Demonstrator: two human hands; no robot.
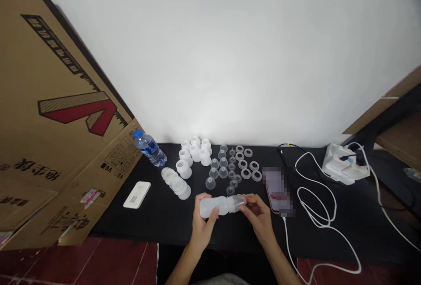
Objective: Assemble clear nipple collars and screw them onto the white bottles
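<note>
My left hand (pixel 204 219) grips a frosted plastic baby-style bottle (pixel 217 206) around its body. My right hand (pixel 258 217) pinches a clear plastic piece (pixel 239 202) at the bottle's neck, and the two parts touch. Beyond my hands, on the black table (pixel 148 228), stand several white frosted cups (pixel 195 152) in a cluster. To their right are several small clear domes (pixel 219 167) and several clear rings (pixel 245 165). Several clear funnel-shaped pieces (pixel 174 184) lie in a tilted row near my left hand.
A large cardboard box (pixel 66 114) leans in at the left, beside a capped water bottle (pixel 149 149) and a white rectangular pad (pixel 137 194). On the right lie a phone with a blurred screen (pixel 277 190), looped white cable (pixel 315 201) and a white device (pixel 344 164).
</note>
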